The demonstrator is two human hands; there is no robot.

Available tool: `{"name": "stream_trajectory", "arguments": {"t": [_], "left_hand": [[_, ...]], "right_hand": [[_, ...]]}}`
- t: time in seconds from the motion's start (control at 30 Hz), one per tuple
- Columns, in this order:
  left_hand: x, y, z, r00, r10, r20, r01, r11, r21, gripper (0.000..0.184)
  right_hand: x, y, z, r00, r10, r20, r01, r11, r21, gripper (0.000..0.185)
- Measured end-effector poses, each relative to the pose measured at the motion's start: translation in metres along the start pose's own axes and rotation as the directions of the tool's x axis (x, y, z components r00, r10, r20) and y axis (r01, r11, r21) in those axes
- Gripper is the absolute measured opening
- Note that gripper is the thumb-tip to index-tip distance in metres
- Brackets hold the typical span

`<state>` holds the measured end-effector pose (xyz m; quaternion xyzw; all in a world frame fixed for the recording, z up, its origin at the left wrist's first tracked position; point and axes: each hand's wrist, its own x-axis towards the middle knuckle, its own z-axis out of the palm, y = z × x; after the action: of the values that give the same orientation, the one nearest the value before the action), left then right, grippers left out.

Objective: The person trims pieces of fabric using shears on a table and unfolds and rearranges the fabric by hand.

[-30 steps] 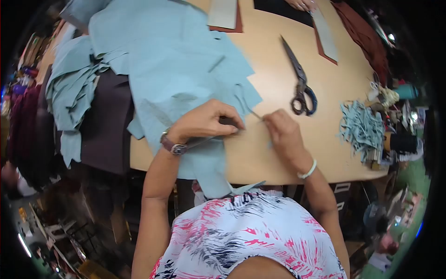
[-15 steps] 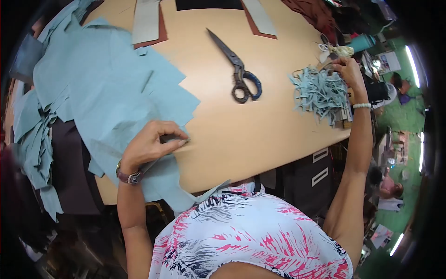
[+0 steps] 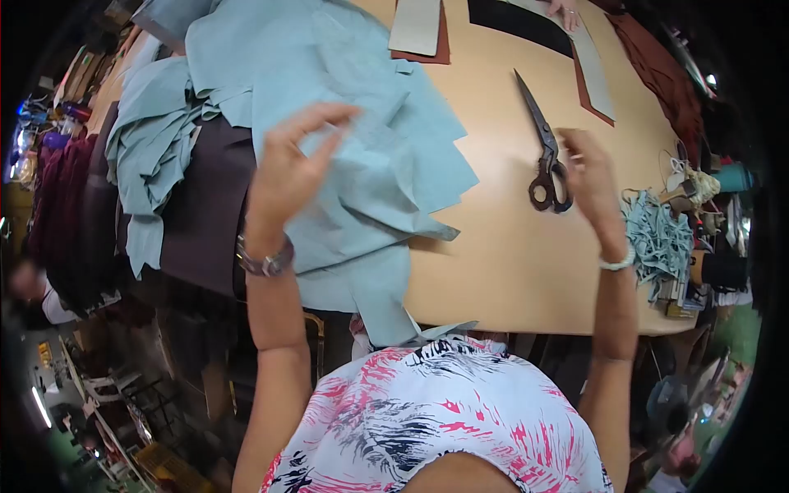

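My left hand [image 3: 289,174], with a watch on the wrist, is raised over a large light-blue sheet of material [image 3: 362,123]. Its thumb and fingers are apart, slightly blurred, and hold nothing I can see. The sheet has notched right edges and a raised fold near my hand. My right hand [image 3: 592,182], wearing a bead bracelet, hovers just right of the scissors [image 3: 544,152]. Its fingers are loosely bent and apart, with nothing visible in them. The scissors lie closed on the table, blades pointing away from me, handles nearest my right hand.
A pile of light-blue strips [image 3: 662,238] lies at the table's [image 3: 509,279] right edge. Crumpled light-blue pieces [image 3: 152,140] rest on dark material [image 3: 197,214] at left. Pale and brown panels [image 3: 415,29] lie at the back, where another person's hand [image 3: 565,12] touches one.
My right hand has left the strip pile and come left to the scissors. My left hand has lifted off the sheet's edge, its fingers spreading. The view has swung left.
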<state>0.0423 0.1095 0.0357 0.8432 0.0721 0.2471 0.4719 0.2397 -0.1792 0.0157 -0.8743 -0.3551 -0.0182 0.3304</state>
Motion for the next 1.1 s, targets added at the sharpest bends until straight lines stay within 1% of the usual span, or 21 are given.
{"name": "stream_trajectory", "arguments": {"t": [0.03,0.07,0.1,0.13,0.2,0.3,0.33,0.4,0.47,0.5,0.57,0.6,0.7,0.8,0.87,0.9,0.97,1.0,1.03,1.07,1.1], "left_hand": [[0.007,-0.009,-0.012,0.992,-0.006,-0.125,0.023,0.991,0.135,0.02],[0.014,-0.014,-0.022,0.977,-0.069,-0.203,0.12,0.961,0.248,0.02],[0.021,-0.017,-0.031,0.951,-0.121,-0.285,0.22,0.911,0.348,0.02],[0.027,-0.024,-0.039,0.94,-0.115,-0.32,0.252,0.868,0.427,0.02],[0.038,-0.042,-0.05,0.92,-0.096,-0.38,0.315,0.76,0.568,0.021],[0.053,-0.058,-0.05,0.92,-0.1,-0.378,0.354,0.623,0.697,0.024],[0.059,-0.067,-0.049,0.921,-0.149,-0.359,0.374,0.592,0.714,0.028],[0.071,-0.083,-0.035,0.888,-0.277,-0.367,0.459,0.492,0.739,0.037],[0.076,-0.088,-0.017,0.844,-0.354,-0.403,0.527,0.408,0.746,0.045],[0.078,-0.089,-0.011,0.825,-0.385,-0.415,0.553,0.396,0.733,0.047],[0.08,-0.091,0.0,0.782,-0.452,-0.429,0.603,0.374,0.704,0.05],[0.082,-0.092,0.003,0.779,-0.467,-0.419,0.601,0.362,0.713,0.048],[0.091,-0.096,0.006,0.781,-0.487,-0.39,0.579,0.335,0.743,0.043],[0.097,-0.104,0.005,0.816,-0.455,-0.355,0.525,0.328,0.786,0.039],[0.098,-0.109,0.0,0.839,-0.423,-0.343,0.499,0.343,0.796,0.036],[0.096,-0.103,-0.005,0.808,-0.498,-0.314,0.538,0.408,0.737,0.035],[0.089,-0.092,-0.023,0.741,-0.633,-0.223,0.616,0.51,0.6,0.032],[0.076,-0.109,-0.034,0.771,-0.596,-0.223,0.63,0.664,0.402,0.03],[0.062,-0.126,-0.047,0.794,-0.561,-0.237,0.603,0.778,0.177,0.028],[0.048,-0.123,-0.059,0.711,-0.557,-0.43,0.555,0.819,-0.145,0.027],[0.032,-0.113,-0.072,0.568,-0.586,-0.577,0.399,0.81,-0.43,0.025]], "right_hand": [[-0.005,-0.008,0.022,0.997,0.001,0.076,-0.008,0.995,0.1,0.025],[-0.008,-0.018,0.041,0.989,-0.008,0.148,-0.022,0.98,0.198,0.024],[-0.012,-0.048,0.047,0.977,0.022,0.211,-0.076,0.965,0.251,0.025],[-0.015,-0.05,0.07,0.972,0.015,0.233,-0.105,0.92,0.379,0.038],[-0.022,-0.084,0.083,0.969,0.014,0.246,-0.083,0.959,0.272,0.053],[-0.024,-0.116,0.094,0.984,-0.019,0.175,-0.009,0.987,0.161,0.051],[-0.023,-0.12,0.099,0.988,-0.058,0.141,0.043,0.993,0.108,0.053],[-0.02,-0.12,0.115,0.986,-0.151,0.074,0.152,0.988,-0.003,0.056],[-0.018,-0.109,0.13,0.988,-0.146,0.051,0.144,0.989,0.041,0.046],[-0.016,-0.105,0.132,0.989,-0.141,0.041,0.138,0.988,0.062,0.041],[-0.014,-0.101,0.125,0.989,-0.051,0.138,0.035,0.992,0.119,0.037],[-0.014,-0.1,0.122,0.982,-0.005,0.191,-0.022,0.99,0.139,0.036],[-0.018,-0.091,0.13,0.999,-0.003,0.051,-0.009,0.969,0.247,0.033],[-0.019,-0.088,0.131,1.0,0.007,0.026,-0.015,0.952,0.305,0.025],[-0.018,-0.091,0.126,0.987,0.068,0.147,-0.113,0.94,0.321,0.019],[-0.018,-0.094,0.123,0.973,0.099,0.207,-0.164,0.932,0.323,0.016],[-0.02,-0.1,0.117,0.984,0.053,0.171,-0.112,0.929,0.354,0.013],[-0.021,-0.105,0.115,0.988,0.03,0.152,-0.085,0.926,0.368,0.013],[-0.024,-0.112,0.113,0.992,-0.053,0.117,0.001,0.912,0.41,0.013],[-0.028,-0.122,0.112,0.987,-0.137,0.079,0.087,0.889,0.45,0.013],[-0.031,-0.134,0.112,0.976,-0.213,0.038,0.169,0.857,0.486,0.014]]}}
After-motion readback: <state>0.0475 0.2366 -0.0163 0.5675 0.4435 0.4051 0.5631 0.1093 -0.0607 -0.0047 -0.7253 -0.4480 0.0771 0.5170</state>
